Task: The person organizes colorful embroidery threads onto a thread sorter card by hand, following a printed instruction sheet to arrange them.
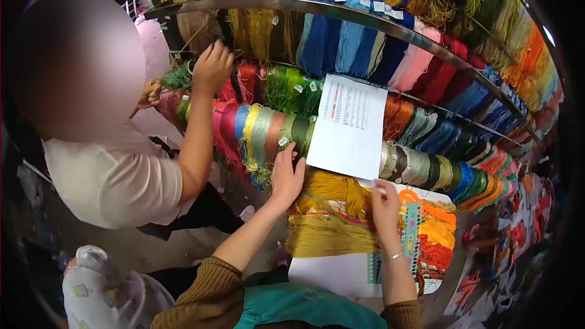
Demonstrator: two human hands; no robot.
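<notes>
My left hand rests against a row of hanging thread skeins, its fingers stretched up onto an olive-green skein close to a small white label. My right hand is closed, with its fingers curled just below the lower edge of a printed sheet. What those fingers hold, if anything, I cannot make out. The sheet leans on the skeins between my hands. Below it lie bundles of golden-yellow thread and a spiral-edged colour card beside orange thread.
Metal rails cross in front of racks of coloured skeins, many with white tags. At left a co-worker reaches a hand toward the rack. A white board lies near my body. More thread bundles lie at right.
</notes>
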